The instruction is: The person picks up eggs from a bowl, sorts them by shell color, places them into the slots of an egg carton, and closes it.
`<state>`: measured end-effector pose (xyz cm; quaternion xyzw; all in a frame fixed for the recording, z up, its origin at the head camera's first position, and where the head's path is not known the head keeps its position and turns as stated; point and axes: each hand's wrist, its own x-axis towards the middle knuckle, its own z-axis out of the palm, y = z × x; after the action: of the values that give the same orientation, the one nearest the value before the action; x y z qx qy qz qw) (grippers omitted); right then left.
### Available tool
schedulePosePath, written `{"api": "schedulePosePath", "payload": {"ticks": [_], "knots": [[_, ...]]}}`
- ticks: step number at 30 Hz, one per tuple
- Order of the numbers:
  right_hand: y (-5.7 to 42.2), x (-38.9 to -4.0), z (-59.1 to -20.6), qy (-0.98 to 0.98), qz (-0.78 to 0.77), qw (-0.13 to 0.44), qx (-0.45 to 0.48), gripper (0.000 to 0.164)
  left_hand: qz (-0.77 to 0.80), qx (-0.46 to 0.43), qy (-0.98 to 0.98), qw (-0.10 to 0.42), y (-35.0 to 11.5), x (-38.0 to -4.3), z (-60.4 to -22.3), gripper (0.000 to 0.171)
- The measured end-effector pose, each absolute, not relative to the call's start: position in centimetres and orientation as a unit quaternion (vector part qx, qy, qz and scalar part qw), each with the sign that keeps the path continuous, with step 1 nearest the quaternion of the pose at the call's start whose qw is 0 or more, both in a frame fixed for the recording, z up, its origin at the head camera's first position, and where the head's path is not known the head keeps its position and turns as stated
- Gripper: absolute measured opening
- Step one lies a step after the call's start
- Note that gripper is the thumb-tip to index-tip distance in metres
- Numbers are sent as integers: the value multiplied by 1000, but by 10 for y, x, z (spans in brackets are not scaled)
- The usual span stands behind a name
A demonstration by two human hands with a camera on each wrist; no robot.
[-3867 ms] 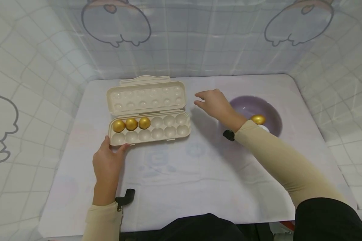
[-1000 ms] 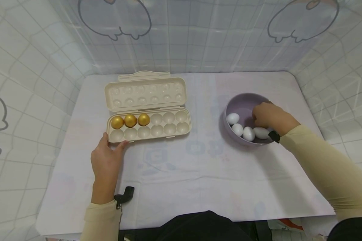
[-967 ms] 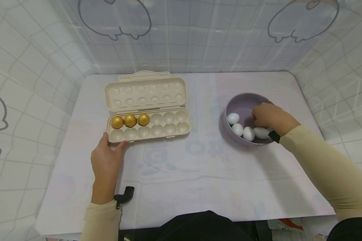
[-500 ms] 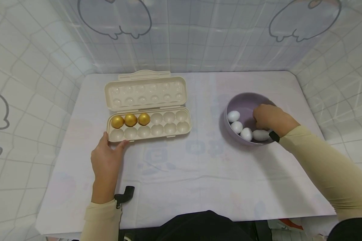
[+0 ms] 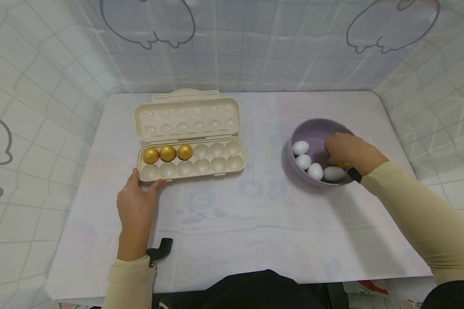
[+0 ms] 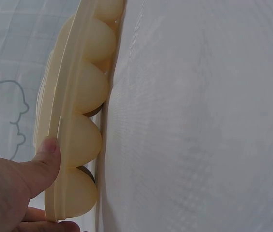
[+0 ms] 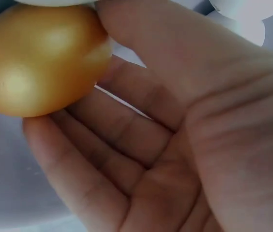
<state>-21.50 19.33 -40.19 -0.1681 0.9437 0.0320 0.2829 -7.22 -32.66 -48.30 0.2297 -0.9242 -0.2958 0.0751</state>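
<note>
At the near left corner of an open cream egg carton (image 5: 187, 116), my left hand (image 5: 137, 206) pinches the rim between thumb and fingers; the left wrist view shows the thumb on the carton's edge. Three golden eggs (image 5: 168, 153) fill the left cups of its back row. My right hand (image 5: 348, 152) reaches down into a purple bowl (image 5: 313, 133). There it holds a golden egg (image 7: 44, 63) between thumb and fingertips, mostly hidden by the hand in the head view. Several white eggs (image 5: 315, 171) lie along the bowl's near and left side.
A white patterned cloth covers the table (image 5: 251, 231). Tiled-print sheets (image 5: 247, 47) hang behind it and at both sides. The carton lid lies back toward the rear sheet.
From beside the carton my right hand has gone right and into the bowl. Within the last second a golden egg has come into sight under it, and white eggs shifted slightly. My left hand stays put.
</note>
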Motion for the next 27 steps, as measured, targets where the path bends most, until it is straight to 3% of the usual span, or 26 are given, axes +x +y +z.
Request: {"api": "schedulePosePath", "payload": {"ticks": [12, 27], "knots": [[196, -210, -400, 943, 25, 289, -165, 9, -296, 232, -924, 76, -327, -74, -483, 92], [191, -228, -381, 955, -29, 236, -175, 22, -299, 233, -923, 71, -327, -74, -482, 91]]}}
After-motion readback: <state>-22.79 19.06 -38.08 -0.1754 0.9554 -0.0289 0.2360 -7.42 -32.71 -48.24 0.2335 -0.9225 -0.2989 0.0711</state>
